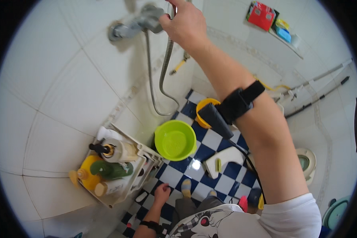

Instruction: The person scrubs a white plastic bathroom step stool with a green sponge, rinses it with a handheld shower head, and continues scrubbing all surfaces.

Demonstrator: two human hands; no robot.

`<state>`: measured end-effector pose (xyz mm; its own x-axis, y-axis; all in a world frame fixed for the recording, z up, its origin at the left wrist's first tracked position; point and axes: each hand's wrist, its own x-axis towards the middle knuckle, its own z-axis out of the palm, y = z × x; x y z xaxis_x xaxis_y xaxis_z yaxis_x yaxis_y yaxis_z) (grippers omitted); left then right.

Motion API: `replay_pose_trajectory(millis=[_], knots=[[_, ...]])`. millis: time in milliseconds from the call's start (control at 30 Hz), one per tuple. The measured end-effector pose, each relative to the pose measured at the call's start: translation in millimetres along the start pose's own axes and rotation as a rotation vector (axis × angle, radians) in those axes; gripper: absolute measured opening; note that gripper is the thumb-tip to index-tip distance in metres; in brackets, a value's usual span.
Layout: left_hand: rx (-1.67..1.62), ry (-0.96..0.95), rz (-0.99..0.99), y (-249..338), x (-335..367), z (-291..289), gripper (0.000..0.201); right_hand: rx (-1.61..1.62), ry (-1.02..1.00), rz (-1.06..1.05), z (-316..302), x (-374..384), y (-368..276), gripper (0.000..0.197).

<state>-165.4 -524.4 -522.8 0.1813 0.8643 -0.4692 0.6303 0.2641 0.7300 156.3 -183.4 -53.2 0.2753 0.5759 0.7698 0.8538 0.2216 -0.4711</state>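
My right hand [186, 24] is raised at the top edge, its fingers closed around the upper part of a metal shower hose [167, 55]. What lies above the grip is cut off by the frame. From there the hose hangs in a loop and climbs back to the chrome wall mixer tap [148, 19], just left of the hand. My left hand [162, 193] hangs low by my side with curled fingers and nothing visible in it. On the floor beneath the hose stands a lime-green basin [175, 139].
A shelf rack [125, 194] with several pump bottles stands at the left wall. An orange basin [202, 119] and a white stool [230, 156] with a green brush-like item are on the blue-and-white tiles. A toilet [308, 160] is at right. Packets [261, 16] sit on a corner shelf.
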Motion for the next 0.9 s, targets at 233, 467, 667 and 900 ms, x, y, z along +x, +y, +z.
replay_pose_trajectory(millis=[233,467,667,900], knots=[[-0.217,-0.066,0.227,84,49,43,0.028,0.077,0.043,0.197,-65,-209,96,0.039],[-0.637,-0.004,0.34,191,110,134,0.02,0.171,-0.282,0.622,-151,-493,174,0.028],[-1.117,-0.793,-0.392,146,147,306,0.047,0.19,-0.406,0.646,-199,-676,195,0.025],[-1.194,-1.054,-0.577,47,141,423,0.052,0.153,-0.564,0.642,-230,-817,228,0.026]])
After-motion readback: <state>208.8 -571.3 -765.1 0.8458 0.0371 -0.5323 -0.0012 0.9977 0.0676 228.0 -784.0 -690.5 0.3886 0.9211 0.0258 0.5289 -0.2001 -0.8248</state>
